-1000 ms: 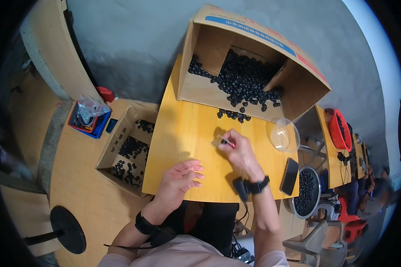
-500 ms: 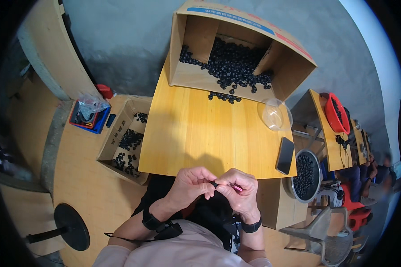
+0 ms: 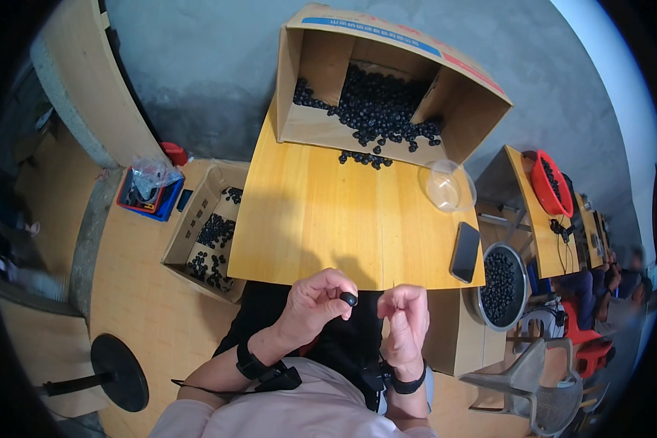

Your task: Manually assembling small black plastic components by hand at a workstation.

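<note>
Grey wall [image 3: 204, 58], tan floor [image 3: 128, 285], yellow wooden table [image 3: 306, 212], grey plastic armchair [image 3: 558, 403]

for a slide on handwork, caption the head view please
Left hand pinching a small black piece, right hand beside it, before a yellow table bearing a cardboard box of black pieces.

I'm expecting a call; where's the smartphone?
In the head view, the smartphone lies near the yellow table's right edge, below the clear plastic bowl.

The left grip [image 3: 315, 301] pinches near the curled right grip [image 3: 404, 321].
</note>
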The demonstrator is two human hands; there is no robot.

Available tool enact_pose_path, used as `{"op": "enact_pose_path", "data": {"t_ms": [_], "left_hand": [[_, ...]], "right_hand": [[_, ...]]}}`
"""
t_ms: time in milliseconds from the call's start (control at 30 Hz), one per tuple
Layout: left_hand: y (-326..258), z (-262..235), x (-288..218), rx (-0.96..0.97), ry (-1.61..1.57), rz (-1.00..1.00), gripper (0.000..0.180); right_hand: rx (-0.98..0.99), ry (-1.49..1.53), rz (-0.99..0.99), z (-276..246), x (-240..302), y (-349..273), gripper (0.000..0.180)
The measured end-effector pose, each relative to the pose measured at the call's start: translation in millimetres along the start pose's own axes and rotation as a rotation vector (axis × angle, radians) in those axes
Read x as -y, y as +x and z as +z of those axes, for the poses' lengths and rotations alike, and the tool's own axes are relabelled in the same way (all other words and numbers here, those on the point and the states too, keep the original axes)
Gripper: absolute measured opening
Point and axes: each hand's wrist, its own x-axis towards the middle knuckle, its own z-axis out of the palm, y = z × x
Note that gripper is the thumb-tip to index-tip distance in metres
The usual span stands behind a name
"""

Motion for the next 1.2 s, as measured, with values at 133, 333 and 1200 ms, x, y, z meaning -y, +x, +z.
{"op": "enact_pose_path", "data": {"t_ms": [133, 333, 1200], "left_hand": [[0.7, 3.8, -0.2, 0.006, -0.010, 0.020, 0.011], [-1.7, 7.5, -3.5, -0.006, 0.079, 0.033, 0.014], [-7.3, 2.9, -7.8, 0.019, 0.064, 0.130, 0.006]], "right_hand": [[0.040, -0.287, -0.071, 7.3, 13.9, -5.5, 0.016], [0.043, -0.260, -0.177, 10.5, 10.8, -2.9, 0.019], [-0.451, -0.099, 0.128, -30.2, -48.3, 4.3, 0.004]]}}
